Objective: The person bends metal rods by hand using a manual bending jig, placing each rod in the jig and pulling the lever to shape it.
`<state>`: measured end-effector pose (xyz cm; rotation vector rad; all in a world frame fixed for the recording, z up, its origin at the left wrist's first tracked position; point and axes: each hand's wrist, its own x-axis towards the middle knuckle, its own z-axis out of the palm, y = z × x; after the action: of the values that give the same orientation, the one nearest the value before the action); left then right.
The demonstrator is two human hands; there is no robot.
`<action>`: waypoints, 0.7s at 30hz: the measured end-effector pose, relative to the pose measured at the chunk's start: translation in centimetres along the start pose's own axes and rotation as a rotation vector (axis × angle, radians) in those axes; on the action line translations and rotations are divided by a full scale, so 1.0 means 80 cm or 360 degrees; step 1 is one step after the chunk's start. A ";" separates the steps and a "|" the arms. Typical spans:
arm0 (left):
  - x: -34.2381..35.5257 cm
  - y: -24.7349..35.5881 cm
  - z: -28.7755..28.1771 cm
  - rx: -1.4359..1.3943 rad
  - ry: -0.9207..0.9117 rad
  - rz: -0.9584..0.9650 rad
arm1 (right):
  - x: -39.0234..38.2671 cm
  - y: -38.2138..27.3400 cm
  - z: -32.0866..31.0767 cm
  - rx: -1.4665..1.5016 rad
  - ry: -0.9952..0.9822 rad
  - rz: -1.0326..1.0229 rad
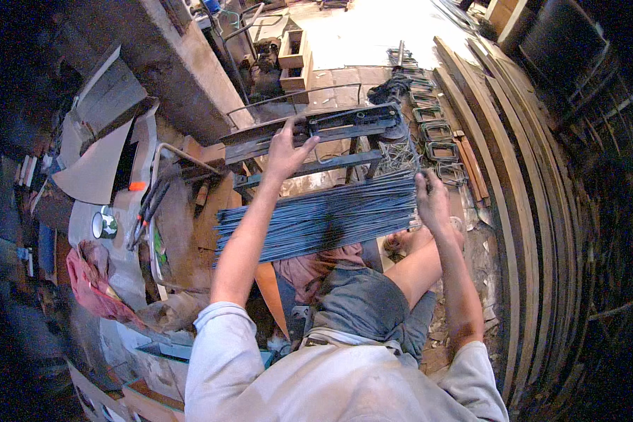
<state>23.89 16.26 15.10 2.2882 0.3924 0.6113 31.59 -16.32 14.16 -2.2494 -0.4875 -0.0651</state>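
Head view: the rods lie bundled across the lap, near side of the bench; the left hand, fingers spread and released, is at the bench; the right hand, fingers curled, is by the rods' right end; whether it grips any, I cannot tell; a cup is at left.

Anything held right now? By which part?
Can't be told for sure: the right hand is at the right ends of the thin rods, the left hand at the metal frame; neither shows a clear grip.
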 end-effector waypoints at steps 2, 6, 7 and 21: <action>-0.001 -0.004 0.016 -0.0051 0.0180 -0.0134 | 0.010 -0.037 -0.021 0.0152 -0.0043 -0.0092; -0.010 0.030 0.017 -0.0409 0.0780 -0.0195 | 0.024 -0.100 -0.073 -0.0070 -0.0109 -0.0330; -0.016 0.040 0.010 -0.0574 0.0737 -0.0230 | 0.029 -0.100 -0.083 -0.0176 -0.0112 -0.0405; -0.123 0.133 0.080 -0.0360 0.0184 -0.0451 | 0.190 -0.010 -0.042 -0.0678 -0.0218 -0.0781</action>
<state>20.08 0.89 15.64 1.9433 0.6560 0.6107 45.73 -13.41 20.09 -2.4986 -1.1868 -0.2913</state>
